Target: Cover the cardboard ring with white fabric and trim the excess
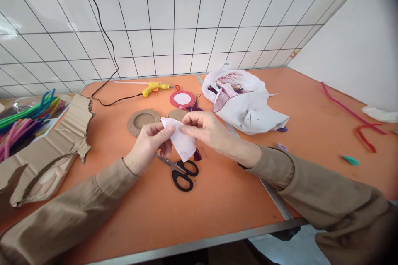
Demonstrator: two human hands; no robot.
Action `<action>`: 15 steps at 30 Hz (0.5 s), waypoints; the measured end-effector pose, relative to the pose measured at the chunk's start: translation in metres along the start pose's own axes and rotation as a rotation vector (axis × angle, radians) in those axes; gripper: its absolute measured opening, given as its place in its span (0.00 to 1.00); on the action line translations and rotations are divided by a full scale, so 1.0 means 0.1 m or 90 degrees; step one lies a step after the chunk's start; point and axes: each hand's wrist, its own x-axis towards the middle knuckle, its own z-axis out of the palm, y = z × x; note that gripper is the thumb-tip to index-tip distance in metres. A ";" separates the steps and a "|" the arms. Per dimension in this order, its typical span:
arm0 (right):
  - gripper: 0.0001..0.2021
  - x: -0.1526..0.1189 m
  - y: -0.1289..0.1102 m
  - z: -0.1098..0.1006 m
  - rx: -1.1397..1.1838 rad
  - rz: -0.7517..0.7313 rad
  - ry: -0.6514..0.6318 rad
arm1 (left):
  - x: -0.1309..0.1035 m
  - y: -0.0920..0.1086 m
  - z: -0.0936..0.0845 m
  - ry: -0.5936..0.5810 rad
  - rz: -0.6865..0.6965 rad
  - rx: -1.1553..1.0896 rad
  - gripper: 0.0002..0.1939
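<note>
A small piece of white fabric point(183, 140) with a faint round mark near its lower tip is stretched between my two hands. My left hand point(152, 138) pinches its left edge between thumb and fingers. At its upper right edge, my right hand point(207, 129) pinches it too. Below the fabric lie scissors with black handles point(182, 178), their blades partly hidden by my left hand. Just behind my hands are a cardboard ring point(133, 123) and a smaller cardboard disc point(176, 114). A red-rimmed round piece with a white centre point(182, 99) lies further back.
A yellow glue gun point(153, 89) with a black cord lies at the back. White plastic bag point(245, 103) with fabric inside sits right of centre. Torn corrugated cardboard point(68, 128) and colourful pipe cleaners point(27, 118) fill the left. Red pipe cleaners point(362, 136) lie at right.
</note>
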 end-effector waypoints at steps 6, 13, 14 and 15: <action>0.12 0.00 0.04 0.01 0.020 0.014 0.003 | 0.01 0.01 0.00 0.018 0.021 -0.032 0.20; 0.11 0.01 0.06 0.00 -0.025 0.014 0.006 | 0.01 0.01 0.02 0.021 0.007 0.016 0.23; 0.11 0.01 0.07 -0.01 -0.039 0.011 0.010 | 0.00 0.01 0.03 0.020 -0.004 0.024 0.22; 0.11 0.02 0.09 -0.01 -0.051 0.006 0.010 | -0.01 0.01 0.04 0.020 -0.011 0.031 0.22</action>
